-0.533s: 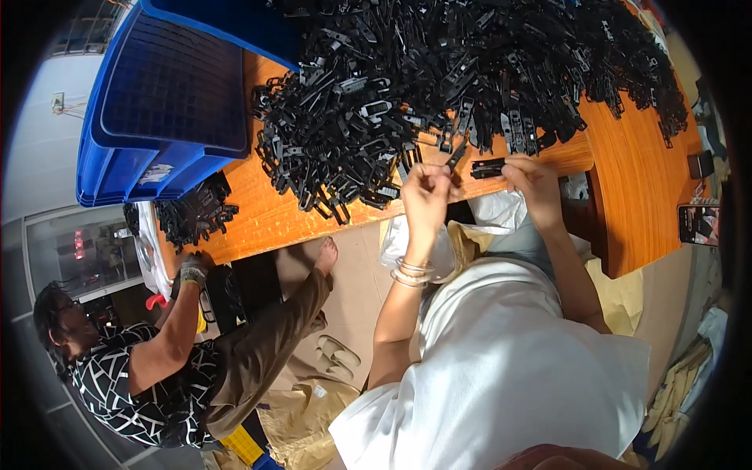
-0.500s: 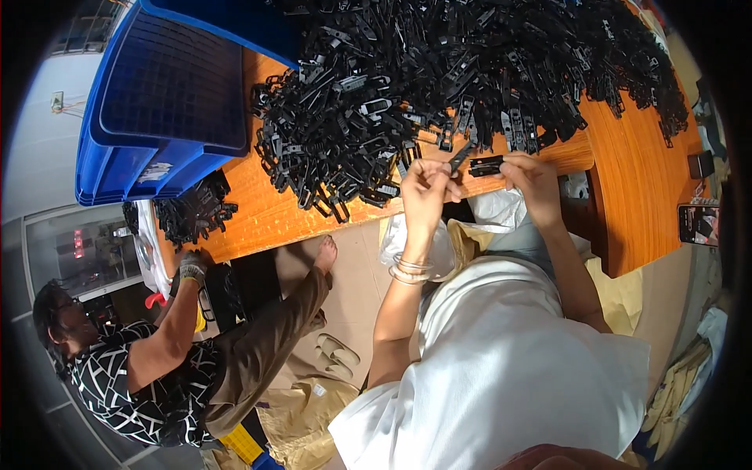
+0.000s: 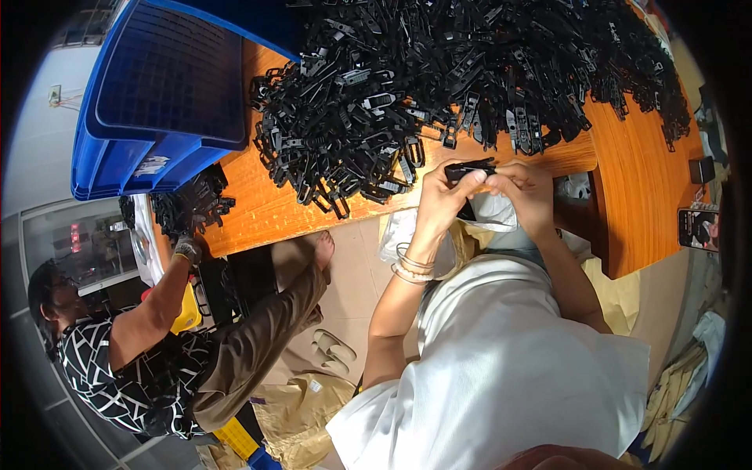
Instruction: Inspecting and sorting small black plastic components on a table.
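Both my hands meet at the table's front edge around a small black plastic part [image 3: 468, 169]. Its left end is pinched by my left hand [image 3: 444, 196], thumb pressing from below. My right hand [image 3: 523, 192] closes on the part's right end, its fingers curled and partly hiding it. Whether the part is one piece or two fitted together I cannot tell. Just beyond my hands spreads a big heap of similar black plastic parts [image 3: 439, 74], some with grey faces.
The wooden table [image 3: 290, 223] carries a blue crate [image 3: 157, 153] at the left and a phone [image 3: 697, 227] near its right edge. A co-worker [image 3: 133, 337] with a gloved hand sits at left beside a smaller black pile [image 3: 192, 202]. Slippers [image 3: 333, 351] lie on the floor.
My hands, apart before with a black piece in each, have come together on the black part. The co-worker's gloved hand has shifted slightly by the smaller pile.
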`<move>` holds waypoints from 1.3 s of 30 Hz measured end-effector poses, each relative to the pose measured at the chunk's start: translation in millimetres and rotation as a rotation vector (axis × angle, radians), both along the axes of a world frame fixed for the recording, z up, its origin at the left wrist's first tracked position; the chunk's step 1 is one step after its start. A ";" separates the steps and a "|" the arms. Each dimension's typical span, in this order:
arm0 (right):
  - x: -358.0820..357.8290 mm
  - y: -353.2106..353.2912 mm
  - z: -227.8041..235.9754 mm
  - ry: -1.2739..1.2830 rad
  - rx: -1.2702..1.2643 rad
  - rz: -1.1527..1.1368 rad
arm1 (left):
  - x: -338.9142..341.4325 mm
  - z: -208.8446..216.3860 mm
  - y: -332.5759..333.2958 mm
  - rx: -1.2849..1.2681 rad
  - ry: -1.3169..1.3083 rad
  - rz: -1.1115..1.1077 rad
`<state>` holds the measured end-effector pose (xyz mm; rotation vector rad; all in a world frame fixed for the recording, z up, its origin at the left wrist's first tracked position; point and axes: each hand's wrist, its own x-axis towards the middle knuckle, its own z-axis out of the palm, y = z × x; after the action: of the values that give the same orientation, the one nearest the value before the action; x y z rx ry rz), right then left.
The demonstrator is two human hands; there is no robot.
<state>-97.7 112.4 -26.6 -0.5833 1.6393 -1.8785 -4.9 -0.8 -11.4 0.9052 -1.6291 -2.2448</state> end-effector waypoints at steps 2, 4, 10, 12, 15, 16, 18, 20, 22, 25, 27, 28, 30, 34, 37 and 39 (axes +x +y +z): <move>-2.2 2.9 0.4 -0.033 -0.028 0.086 | -0.4 0.9 0.2 0.012 0.082 -0.021; -2.8 -0.3 0.0 -0.083 -0.066 0.051 | 2.2 4.1 2.7 0.047 0.058 0.008; -6.1 -3.2 8.8 -0.119 -0.038 0.077 | -5.1 10.9 -0.7 0.046 0.202 -0.054; -14.9 -0.3 6.3 -0.059 -0.039 0.104 | -13.7 4.0 -11.3 -0.023 0.124 -0.115; -21.9 3.6 2.3 -0.186 -0.072 -0.048 | -44.0 6.4 -35.6 -0.553 0.229 -0.335; -25.7 5.5 3.5 -0.180 -0.076 -0.047 | -60.3 10.5 -46.9 -0.802 0.317 -0.239; -30.8 10.8 6.7 -0.128 -0.084 -0.034 | -95.6 21.4 -76.3 -1.111 0.345 -0.042; -28.0 11.4 8.0 -0.105 -0.070 -0.026 | -135.1 26.4 -107.5 -1.255 0.259 0.031; -23.4 13.4 5.1 -0.093 -0.069 0.041 | -171.1 22.5 -130.6 -1.460 0.188 0.064; -16.7 16.9 4.3 -0.120 -0.007 0.048 | -203.5 24.6 -142.1 -1.603 -0.405 -0.071; -16.0 18.5 2.3 -0.144 -0.013 0.016 | -215.7 25.8 -140.3 -1.736 -0.609 0.035; -18.7 20.0 2.2 -0.141 -0.015 0.013 | -219.9 26.3 -141.7 -1.739 -0.604 0.036; -23.5 22.9 0.4 -0.140 0.012 0.042 | -223.3 26.8 -147.5 -1.618 -0.671 0.073; -29.2 24.2 1.6 -0.142 -0.006 0.036 | -219.6 27.6 -146.5 -1.507 -0.632 0.175; -28.1 22.8 0.5 -0.171 -0.052 0.022 | -215.2 26.2 -144.1 -1.578 -0.602 0.159; -26.3 21.3 1.0 -0.179 -0.050 0.081 | -218.2 21.6 -144.7 -1.638 -0.684 0.119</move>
<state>-124.0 133.7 -25.7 -0.4795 1.4377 -1.8598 -223.1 -145.5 10.2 1.0581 -2.6034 0.0369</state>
